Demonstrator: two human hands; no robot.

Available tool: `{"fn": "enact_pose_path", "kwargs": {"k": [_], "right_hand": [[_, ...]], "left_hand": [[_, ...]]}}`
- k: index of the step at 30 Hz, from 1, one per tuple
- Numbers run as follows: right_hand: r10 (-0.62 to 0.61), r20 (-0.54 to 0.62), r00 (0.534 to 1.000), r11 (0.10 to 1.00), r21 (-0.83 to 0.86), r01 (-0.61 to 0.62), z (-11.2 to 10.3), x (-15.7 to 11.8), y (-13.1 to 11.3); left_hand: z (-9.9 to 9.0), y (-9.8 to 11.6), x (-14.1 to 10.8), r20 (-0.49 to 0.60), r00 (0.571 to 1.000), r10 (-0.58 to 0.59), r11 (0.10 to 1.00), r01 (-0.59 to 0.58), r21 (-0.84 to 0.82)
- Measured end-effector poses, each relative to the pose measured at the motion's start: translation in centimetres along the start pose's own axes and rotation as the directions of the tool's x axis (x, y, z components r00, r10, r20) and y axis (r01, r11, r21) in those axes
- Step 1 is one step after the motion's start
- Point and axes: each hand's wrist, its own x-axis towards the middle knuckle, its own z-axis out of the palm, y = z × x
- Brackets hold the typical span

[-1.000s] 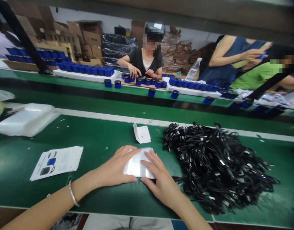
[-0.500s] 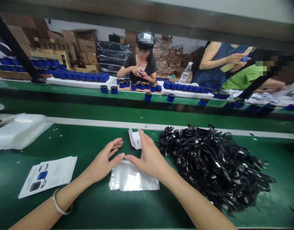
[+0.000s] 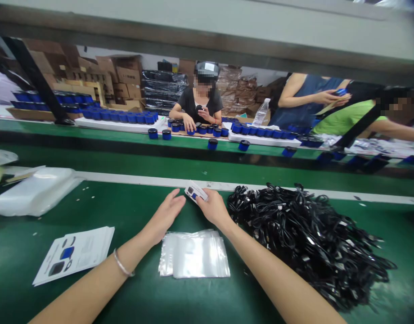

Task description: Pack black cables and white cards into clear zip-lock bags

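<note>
A folded leaflet (image 3: 195, 191) with printed product pictures is pinched in my right hand (image 3: 214, 208), above the far part of the green table. Just left of it, my left hand (image 3: 167, 215) is open with its fingers stretched toward the leaflet, apart from it. Between my forearms lies a stack of clear plastic bags (image 3: 196, 255), touched by neither hand. To the left, flat printed leaflets (image 3: 77, 253) rest in a fanned pile.
A large heap of black cables (image 3: 304, 238) covers the right side. Clear plastic film (image 3: 34, 191) lies at the far left. Beyond the table, blue round containers (image 3: 122, 116) line a ledge, where a co-worker (image 3: 200, 103) handles them. A beam (image 3: 207, 36) crosses overhead.
My right hand has closed on the folded leaflet and turned it so its printed side shows. My left hand has moved forward and right. The camera view has tilted slightly up.
</note>
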Motion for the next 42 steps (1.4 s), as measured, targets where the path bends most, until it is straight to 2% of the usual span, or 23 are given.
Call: {"fn": "enact_pose_path", "kwargs": {"k": [3, 5, 8, 15, 17, 20, 23, 27, 29, 33, 37, 42], "right_hand": [[-0.086, -0.041, 0.995, 0.992, 0.091, 0.089, -0.1, -1.4, -1.3], [-0.149, -0.044, 0.988, 0.978, 0.141, 0.154, -0.1, -2.4, -2.3], [-0.190, -0.062, 0.980, 0.963, 0.183, 0.198, -0.2, -3.5, -3.4], [-0.123, -0.171, 0.977, 0.964, 0.215, 0.159, 0.2, -4.5, -3.2], [-0.092, -0.166, 0.982, 0.955, 0.265, 0.134, 0.4, -4.6, -3.0], [-0.028, -0.056, 0.998, 0.907, 0.419, 0.049, 0.4, -4.6, -3.0], [0.019, 0.005, 1.000, 0.859, 0.512, -0.019, 0.3, -4.3, -2.8], [0.046, 0.014, 0.999, 0.847, 0.530, -0.046, 0.2, -4.1, -2.3], [0.063, 0.031, 0.998, 0.855, 0.514, -0.070, 0.3, -4.2, -2.0], [0.058, 0.143, 0.988, 0.877, 0.465, -0.119, 0.5, -4.3, -1.9], [0.054, 0.174, 0.983, 0.906, 0.406, -0.122, 0.2, -4.2, -1.7], [0.033, 0.155, 0.987, 0.960, 0.271, -0.075, -0.7, -3.0, -0.4]], "left_hand": [[0.3, 0.8, -0.9, 0.072, 0.987, -0.143, 0.974, 0.153, -0.165], [0.6, 1.3, -1.3, 0.141, 0.973, -0.184, 0.945, 0.214, -0.248], [0.9, 1.8, -1.8, 0.187, 0.966, -0.181, 0.914, 0.235, -0.332], [0.9, 1.7, -2.6, 0.248, 0.958, -0.142, 0.902, 0.228, -0.366], [1.0, 1.5, -2.9, 0.248, 0.959, -0.135, 0.918, 0.215, -0.332], [0.9, 1.2, -3.2, 0.243, 0.961, -0.132, 0.950, 0.193, -0.245], [0.5, 0.9, -3.4, 0.180, 0.981, -0.067, 0.987, 0.092, -0.132], [-0.2, 0.6, -3.3, 0.026, 0.996, 0.087, 0.993, -0.089, 0.083], [-0.4, 0.4, -3.3, -0.027, 0.989, 0.143, 0.975, -0.137, 0.174], [0.0, 0.4, -3.5, -0.082, 0.968, 0.236, 0.932, -0.202, 0.301], [0.3, 0.8, -3.1, -0.059, 0.960, 0.273, 0.889, -0.228, 0.397], [-0.3, 0.7, 0.0, 0.081, 0.969, 0.234, 0.830, -0.243, 0.502]]}}
